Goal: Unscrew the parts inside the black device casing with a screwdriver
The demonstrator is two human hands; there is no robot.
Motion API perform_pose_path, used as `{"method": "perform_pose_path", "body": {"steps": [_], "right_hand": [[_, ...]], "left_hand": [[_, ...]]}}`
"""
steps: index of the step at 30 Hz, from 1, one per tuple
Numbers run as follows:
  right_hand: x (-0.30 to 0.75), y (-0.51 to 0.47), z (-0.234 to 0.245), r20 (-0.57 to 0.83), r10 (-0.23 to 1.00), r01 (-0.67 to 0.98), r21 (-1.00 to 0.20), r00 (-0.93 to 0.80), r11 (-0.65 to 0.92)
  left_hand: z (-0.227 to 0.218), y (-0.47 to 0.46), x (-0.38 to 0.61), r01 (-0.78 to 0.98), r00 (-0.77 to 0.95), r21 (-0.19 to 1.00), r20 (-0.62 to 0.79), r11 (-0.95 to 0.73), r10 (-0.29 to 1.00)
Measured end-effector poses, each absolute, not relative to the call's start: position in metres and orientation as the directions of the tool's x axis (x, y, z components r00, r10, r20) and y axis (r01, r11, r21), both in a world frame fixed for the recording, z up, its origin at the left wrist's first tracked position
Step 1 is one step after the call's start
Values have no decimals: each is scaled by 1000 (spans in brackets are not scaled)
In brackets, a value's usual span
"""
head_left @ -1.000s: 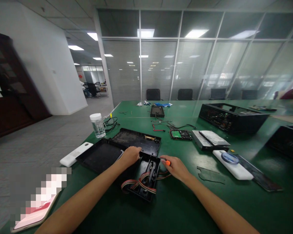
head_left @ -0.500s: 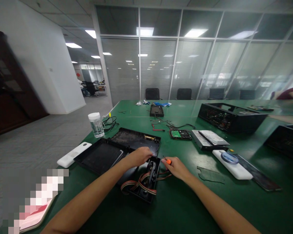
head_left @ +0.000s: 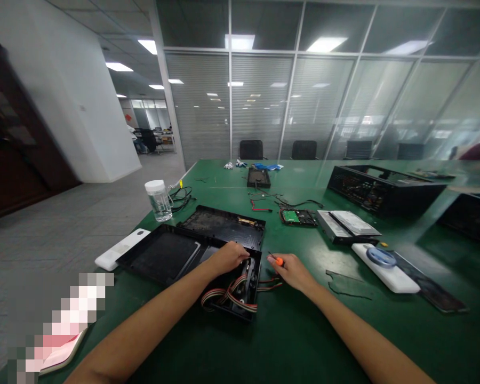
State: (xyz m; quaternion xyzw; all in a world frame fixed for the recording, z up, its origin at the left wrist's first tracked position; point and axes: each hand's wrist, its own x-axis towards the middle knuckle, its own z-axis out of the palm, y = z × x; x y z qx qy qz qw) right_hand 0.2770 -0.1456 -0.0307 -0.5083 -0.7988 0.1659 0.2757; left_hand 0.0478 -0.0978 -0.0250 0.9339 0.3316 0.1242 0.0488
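A small open black plastic case (head_left: 251, 288) lies on the green table (head_left: 296, 341) in front of me, with striped ribbon cables (head_left: 224, 296) spilling from it. My left hand (head_left: 227, 257) rests on the case's far end, fingers curled over its edge. My right hand (head_left: 292, 271) sits just right of the case, closed around a small screwdriver with an orange handle (head_left: 278, 261). Thin red wires (head_left: 270, 284) run from the case toward that hand.
Two flat black covers (head_left: 164, 256) (head_left: 224, 225) lie beyond the case, a white device (head_left: 120, 249) and a clear jar (head_left: 158, 200) to the left. A circuit board (head_left: 296, 216), a drive (head_left: 346, 225), a white block (head_left: 384, 262) and open black chassis (head_left: 380, 188) stand right.
My left hand slid right from the cover's edge onto the case's far end. The right hand with the screwdriver stayed beside the case. The camera tilted slightly.
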Motion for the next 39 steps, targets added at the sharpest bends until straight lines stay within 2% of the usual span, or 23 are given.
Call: {"method": "perform_pose_path", "body": {"steps": [3,7,11,16,20,25,32,35,39], "right_hand": [[281,-144,-31,293,894,728,-521,-338,446],[285,-143,-29,349,897,716,-551,-270,430],[292,-137,-32,367,915,702,-608,-165,370],[308,-126,-41,288,957,732,-643,-41,226],[318,-120,-42,356,935,688,-678,-1,259],[317,-118,-39,402,916,614,-728,20,306],[317,-129,-18,372,925,484,-796,-82,363],[318,-136,-12,360,932,444,-828,-46,342],[309,-142,-15,456,890,460,-795,21,396]], "left_hand": [[-27,-99,50,621,748,127,197,-773,633],[-29,-100,50,621,749,103,213,-777,627],[-26,-99,45,556,797,127,199,-822,570],[-23,-98,42,536,797,191,206,-823,567],[-28,-96,44,547,764,215,265,-809,588],[-33,-94,46,548,787,171,225,-819,574],[-28,-96,42,505,780,283,256,-815,572],[-27,-97,43,545,741,335,235,-768,629],[-27,-98,44,584,701,421,171,-694,693]]}}
